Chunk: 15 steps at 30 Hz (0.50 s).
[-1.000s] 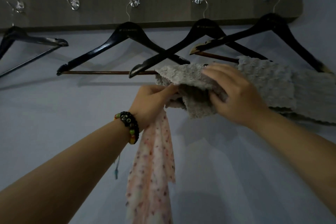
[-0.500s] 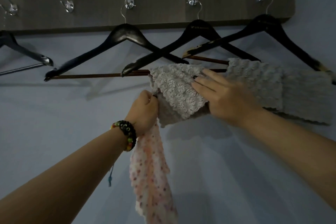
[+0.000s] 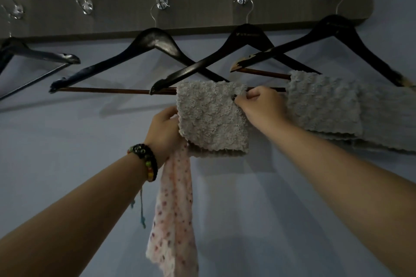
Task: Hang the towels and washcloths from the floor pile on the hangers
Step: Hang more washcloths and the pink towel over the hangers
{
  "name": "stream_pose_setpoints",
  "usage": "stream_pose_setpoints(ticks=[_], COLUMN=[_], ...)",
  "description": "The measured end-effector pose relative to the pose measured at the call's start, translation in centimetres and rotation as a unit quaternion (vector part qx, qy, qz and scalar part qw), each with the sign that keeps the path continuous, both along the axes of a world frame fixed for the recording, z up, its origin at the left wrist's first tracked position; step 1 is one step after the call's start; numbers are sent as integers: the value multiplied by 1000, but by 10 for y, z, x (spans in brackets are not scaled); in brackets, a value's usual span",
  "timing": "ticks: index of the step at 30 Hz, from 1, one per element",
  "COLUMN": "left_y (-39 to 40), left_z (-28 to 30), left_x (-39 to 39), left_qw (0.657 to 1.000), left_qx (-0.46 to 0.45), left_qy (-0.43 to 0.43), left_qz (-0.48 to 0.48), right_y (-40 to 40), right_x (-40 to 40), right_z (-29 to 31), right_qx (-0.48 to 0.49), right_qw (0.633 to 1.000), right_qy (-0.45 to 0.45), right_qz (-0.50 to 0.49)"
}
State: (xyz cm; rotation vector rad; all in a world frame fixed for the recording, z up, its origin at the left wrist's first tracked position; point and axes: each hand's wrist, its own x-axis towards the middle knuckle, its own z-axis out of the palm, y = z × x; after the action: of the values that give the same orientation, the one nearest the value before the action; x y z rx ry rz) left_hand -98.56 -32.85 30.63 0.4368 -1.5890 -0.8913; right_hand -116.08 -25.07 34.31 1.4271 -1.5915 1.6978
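Observation:
A small grey washcloth [image 3: 211, 117] hangs folded over the brown bar of a black hanger [image 3: 245, 36]. My right hand [image 3: 261, 105] pinches its upper right edge at the bar. At the cloth's left edge is my left hand [image 3: 164, 128], which also grips a pink spotted cloth [image 3: 175, 216] that dangles below it. Another grey washcloth [image 3: 322, 101] and a larger grey towel [image 3: 389, 119] hang on the rightmost hanger [image 3: 335, 27].
A wooden wall rack [image 3: 202, 0] carries several metal hooks. A bare black hanger [image 3: 153, 40] hangs to the left of the one in use, overlapping it. Another hanger [image 3: 38, 56] is at the far left edge. Behind everything is a plain blue-grey wall.
The grey washcloth went from bunched in my hands to draped flat over the hanger bar. My right hand moved from on top of it to its right edge.

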Motion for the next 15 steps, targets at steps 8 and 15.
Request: stream_pose_setpoints(ticks=[8,15], left_y=[-2,8], left_z=[43,72], left_x=[-5,-2], left_qw=[998,992], left_qx=[55,-14], left_qy=[16,-10], left_qz=[-3,122], right_y=[-16,-16], right_x=[-6,-10], right_z=[28,48], right_qx=[-14,-43], right_qw=[997,973], right_qy=[-76,-210], right_qz=[12,87])
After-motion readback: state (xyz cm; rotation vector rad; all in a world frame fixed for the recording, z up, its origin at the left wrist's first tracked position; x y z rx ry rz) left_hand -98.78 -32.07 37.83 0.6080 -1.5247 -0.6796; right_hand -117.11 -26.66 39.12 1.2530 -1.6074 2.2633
